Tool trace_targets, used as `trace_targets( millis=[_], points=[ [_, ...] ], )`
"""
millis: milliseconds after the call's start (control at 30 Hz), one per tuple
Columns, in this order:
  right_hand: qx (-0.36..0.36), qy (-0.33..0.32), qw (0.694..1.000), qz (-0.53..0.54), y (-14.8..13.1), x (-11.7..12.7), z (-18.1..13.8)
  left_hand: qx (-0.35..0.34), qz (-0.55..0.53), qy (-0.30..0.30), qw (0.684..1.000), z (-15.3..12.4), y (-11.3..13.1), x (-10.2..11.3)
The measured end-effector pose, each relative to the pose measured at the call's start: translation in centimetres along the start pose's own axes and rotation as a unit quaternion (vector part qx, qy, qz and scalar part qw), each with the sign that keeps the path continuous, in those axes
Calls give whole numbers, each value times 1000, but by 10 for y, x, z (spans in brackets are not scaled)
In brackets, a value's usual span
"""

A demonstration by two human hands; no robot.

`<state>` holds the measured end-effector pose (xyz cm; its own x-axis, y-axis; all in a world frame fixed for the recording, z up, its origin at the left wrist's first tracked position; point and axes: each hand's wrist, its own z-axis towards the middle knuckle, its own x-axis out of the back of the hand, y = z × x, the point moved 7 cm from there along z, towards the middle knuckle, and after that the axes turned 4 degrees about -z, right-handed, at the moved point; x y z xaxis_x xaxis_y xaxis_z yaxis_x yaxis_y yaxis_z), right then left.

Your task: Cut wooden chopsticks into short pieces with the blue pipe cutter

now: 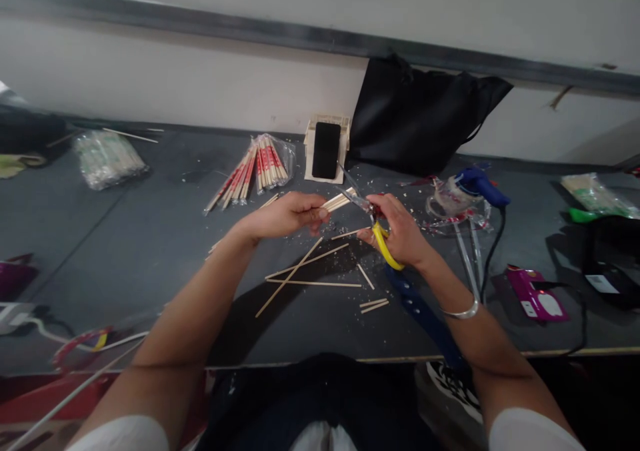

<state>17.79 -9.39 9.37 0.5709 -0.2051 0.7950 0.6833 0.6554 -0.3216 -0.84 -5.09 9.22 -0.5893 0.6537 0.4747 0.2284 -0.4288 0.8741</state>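
My left hand (286, 216) is closed around a small bunch of wooden sticks (339, 201), held above the dark table (125, 257). My right hand (400, 232) grips yellow-handled cutting pliers (384, 243), and the jaws (357, 199) meet the sticks' free ends. A silver bangle (463, 312) sits on my right wrist. Under my hands lie several long thin sticks (305, 272), short cut pieces (374, 304) and wood crumbs.
A bag of red-wrapped chopsticks (255, 167) lies behind my left hand, with a phone in a small wooden stand (326, 149) and a black bag (415, 121) beyond it. A blue glue gun (483, 184), torn wrapping, a purple packet (535, 296) sit at right. Another chopstick bag (107, 159) lies far left.
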Motion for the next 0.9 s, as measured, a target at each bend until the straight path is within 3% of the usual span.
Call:
trace_targets(
  millis=[433, 900],
  points=[
    [28, 26, 998, -47, -12, 8, 1, -43, 33, 7, 999, 2, 8, -5],
    [30, 17, 998, -57, -13, 5, 1, -26, -30, -29, 999, 3, 5, -8]
  ],
)
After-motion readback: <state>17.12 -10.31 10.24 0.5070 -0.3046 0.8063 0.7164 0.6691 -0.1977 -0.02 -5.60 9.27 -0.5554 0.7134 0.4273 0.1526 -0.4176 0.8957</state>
